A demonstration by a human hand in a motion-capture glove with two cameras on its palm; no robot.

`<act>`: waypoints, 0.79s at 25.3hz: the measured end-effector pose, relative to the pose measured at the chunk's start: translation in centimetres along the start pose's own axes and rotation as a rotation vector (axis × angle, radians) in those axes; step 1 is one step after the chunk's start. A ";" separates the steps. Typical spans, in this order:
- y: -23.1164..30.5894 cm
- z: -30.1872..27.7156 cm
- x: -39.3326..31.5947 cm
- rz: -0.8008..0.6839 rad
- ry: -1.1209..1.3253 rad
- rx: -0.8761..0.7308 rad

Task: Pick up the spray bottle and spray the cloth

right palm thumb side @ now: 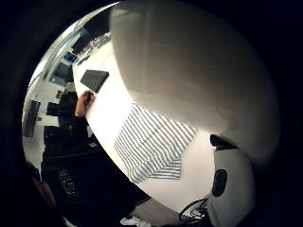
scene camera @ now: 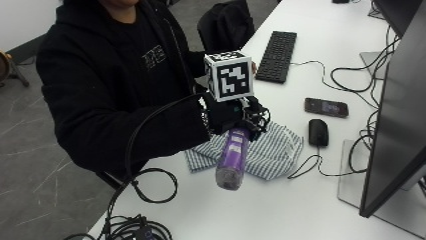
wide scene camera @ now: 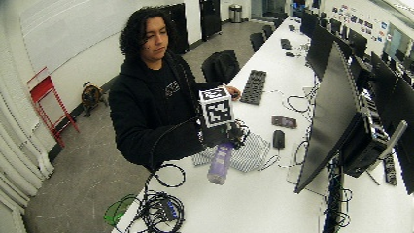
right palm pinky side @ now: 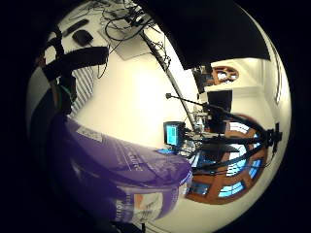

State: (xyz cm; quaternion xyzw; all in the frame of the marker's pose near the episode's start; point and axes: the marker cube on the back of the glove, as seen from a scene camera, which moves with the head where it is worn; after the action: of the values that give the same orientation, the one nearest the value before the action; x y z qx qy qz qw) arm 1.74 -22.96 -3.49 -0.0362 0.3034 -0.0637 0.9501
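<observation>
From the outside view we see the gloved right hand (scene camera: 226, 116) raised above the table (scene camera: 299, 200), its fingers curled round the upper end of a purple spray bottle (scene camera: 232, 159). The bottle hangs tilted, its base toward the camera, clear of the tabletop and in front of the striped cloth (scene camera: 266, 152). The cloth lies rumpled near the table's long edge on the person's side, just beside a black mouse (scene camera: 318, 132), with a phone (scene camera: 326, 106) a little farther in and a black keyboard (scene camera: 277, 49) farther along the same edge.

The wide outside view adds what the closer one cuts off: the person's bare left hand (wide scene camera: 232, 92) rests at the table's edge by the keyboard (wide scene camera: 253, 86), and a large monitor (wide scene camera: 323, 116) stands along the far side of the table.

The little-finger palm view shows the bottle (right palm pinky side: 116, 170) close against the palm, its purple body and printed label filling much of the picture, a detail we cannot read from outside. We cannot see the nozzle or trigger in any view.

The thumb-side palm view looks down on the cloth (right palm thumb side: 151, 142), showing its stripes spread flat on the white table (right palm thumb side: 109, 109), with a pale rounded surface close to the camera covering much of the picture; we cannot tell what it is.
</observation>
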 end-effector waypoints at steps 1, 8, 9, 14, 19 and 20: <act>-0.1 0.2 -0.6 -0.024 0.043 -0.021; -0.2 2.4 -5.1 -0.185 0.344 -0.103; -0.2 2.8 -5.7 -0.204 0.373 -0.111; 0.1 4.4 -7.7 -0.283 0.448 -0.144; -0.1 5.0 -8.2 -0.277 0.460 -0.150; -0.2 4.8 -8.2 -0.270 0.458 -0.146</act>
State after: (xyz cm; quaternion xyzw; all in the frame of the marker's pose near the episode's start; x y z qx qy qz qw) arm -2.07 -21.84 5.14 -0.1295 0.5067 -0.1742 0.8343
